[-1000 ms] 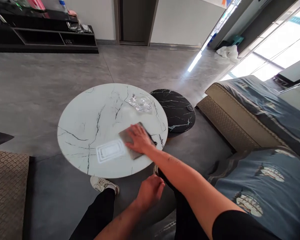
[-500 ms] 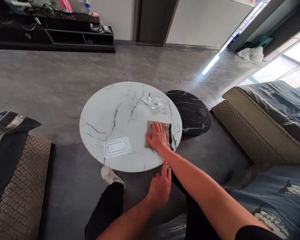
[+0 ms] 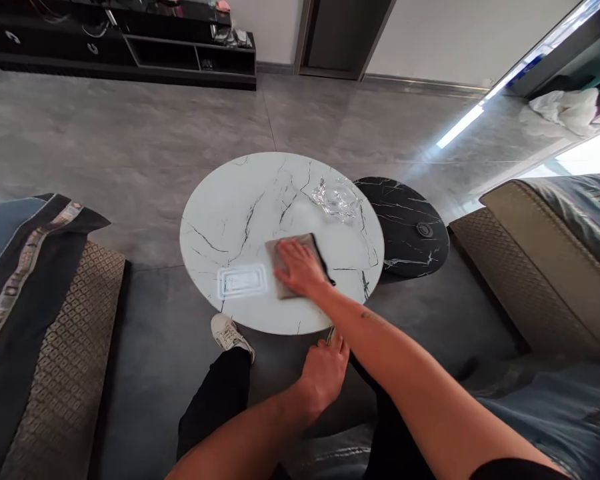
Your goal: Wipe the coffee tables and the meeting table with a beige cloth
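Note:
My right hand (image 3: 300, 267) lies flat on a folded grey-brown cloth (image 3: 285, 291) with a dark edge, pressing it against the round white marble-patterned table (image 3: 220, 200). Its fingers are stretched out over the cloth. Just below the table's front edge is my left hand (image 3: 325, 373), seen from the back under my right forearm. The left fingers curl in near the rim; whether they hold anything is hidden. A clear, crinkled-looking dish (image 3: 336, 199) sits on the table beyond the cloth. To the cloth's left is a pale rectangular mark (image 3: 241, 282) on the tabletop.
A lower black marble-patterned table (image 3: 405, 227) adjoins on the right. Padded seats stand at the left (image 3: 75, 333) and right (image 3: 535, 280). At the back is a black low cabinet (image 3: 190, 60). My shoe (image 3: 230, 333) is by the table's front edge.
My right hand has slid the cloth leftward across the white table, closer to the rectangular mark. My left hand's raised index finger is now less extended. The camera view has shifted.

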`<action>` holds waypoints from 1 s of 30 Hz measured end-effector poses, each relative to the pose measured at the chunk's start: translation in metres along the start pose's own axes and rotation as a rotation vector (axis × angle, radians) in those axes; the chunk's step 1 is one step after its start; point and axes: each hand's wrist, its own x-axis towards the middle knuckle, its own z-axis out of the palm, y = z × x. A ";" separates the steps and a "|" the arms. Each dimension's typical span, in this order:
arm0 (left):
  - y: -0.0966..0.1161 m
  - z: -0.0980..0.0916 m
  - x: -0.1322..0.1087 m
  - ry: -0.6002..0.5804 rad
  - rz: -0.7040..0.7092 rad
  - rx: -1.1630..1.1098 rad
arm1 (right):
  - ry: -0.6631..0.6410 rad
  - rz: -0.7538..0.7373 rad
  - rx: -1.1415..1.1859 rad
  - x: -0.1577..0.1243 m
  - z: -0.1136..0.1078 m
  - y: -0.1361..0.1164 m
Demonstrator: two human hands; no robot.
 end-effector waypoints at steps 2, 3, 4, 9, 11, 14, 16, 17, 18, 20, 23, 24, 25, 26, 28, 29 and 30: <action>-0.001 -0.004 -0.003 0.019 -0.020 0.019 | 0.057 0.201 -0.063 -0.014 -0.014 0.049; -0.001 -0.004 -0.005 0.030 -0.017 0.028 | 0.084 0.290 -0.095 -0.023 -0.019 0.071; -0.001 -0.004 -0.006 0.039 -0.012 0.035 | 0.115 0.368 -0.118 -0.032 -0.022 0.091; 0.003 0.010 -0.003 0.148 -0.022 0.046 | 0.169 0.475 -0.161 -0.061 -0.022 0.133; 0.006 0.016 0.000 0.218 -0.022 0.050 | 0.159 0.472 -0.177 -0.066 -0.017 0.130; 0.008 0.021 0.004 0.288 -0.035 0.070 | 0.151 0.458 -0.189 -0.073 -0.009 0.125; 0.008 0.021 0.006 0.322 -0.034 0.079 | 0.152 0.441 -0.190 -0.078 -0.006 0.125; 0.009 0.021 0.007 0.339 -0.039 0.079 | 0.151 0.435 -0.185 -0.080 -0.005 0.125; 0.009 0.020 0.008 0.354 -0.046 0.076 | 0.151 0.431 -0.179 -0.082 -0.004 0.125; 0.012 0.018 0.010 0.382 -0.066 0.062 | 0.150 0.427 -0.158 -0.084 -0.004 0.125; 0.015 0.016 0.014 0.421 -0.065 0.015 | 0.165 0.423 -0.143 -0.086 -0.004 0.121; 0.016 0.015 0.015 0.434 -0.060 -0.005 | 0.168 0.417 -0.139 -0.087 -0.004 0.120; 0.016 0.015 0.017 0.446 -0.056 -0.025 | 0.168 0.408 -0.134 -0.087 -0.004 0.119; 0.015 0.015 0.018 0.455 -0.048 -0.043 | 0.167 0.398 -0.129 -0.088 -0.004 0.118; 0.013 0.014 0.019 0.466 -0.044 -0.071 | 0.173 0.382 -0.120 -0.089 -0.003 0.119; 0.012 0.014 0.019 0.466 -0.042 -0.081 | 0.180 0.378 -0.119 -0.089 -0.003 0.120; 0.010 0.014 0.018 0.462 -0.036 -0.087 | 0.183 0.375 -0.118 -0.089 -0.002 0.121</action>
